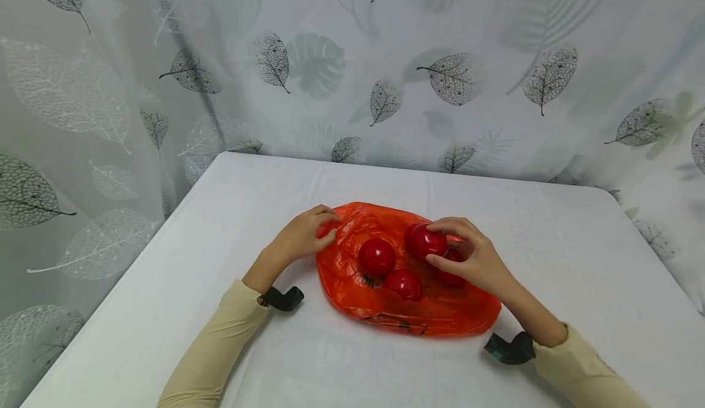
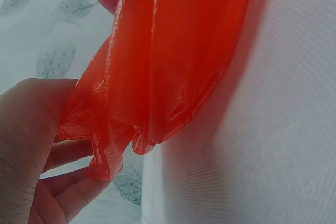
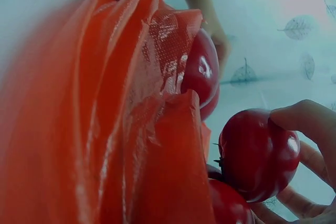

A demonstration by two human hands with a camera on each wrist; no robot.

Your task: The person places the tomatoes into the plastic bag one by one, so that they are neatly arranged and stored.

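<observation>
A red-orange plastic bag (image 1: 352, 298) lies spread on the table with its mouth up and several glossy red tomatoes in it. My right hand (image 1: 468, 255) grips one tomato (image 1: 421, 241) between thumb and fingers, just above another tomato (image 1: 450, 268). In the right wrist view, the held tomato (image 3: 257, 156) shows its dark stem end towards the bag. Two more tomatoes rest further left, one tomato (image 1: 377, 257) behind the other tomato (image 1: 404, 284). My left hand (image 1: 305, 233) holds the bag's left edge, with the plastic (image 2: 105, 124) between thumb and fingers in the left wrist view.
The bag lies on a white-covered table (image 1: 264, 194). Behind and to the left hangs a pale curtain (image 1: 330, 114) printed with leaves. Dark wrist-worn pieces sit at the left cuff (image 1: 250, 301) and the right cuff (image 1: 567, 347).
</observation>
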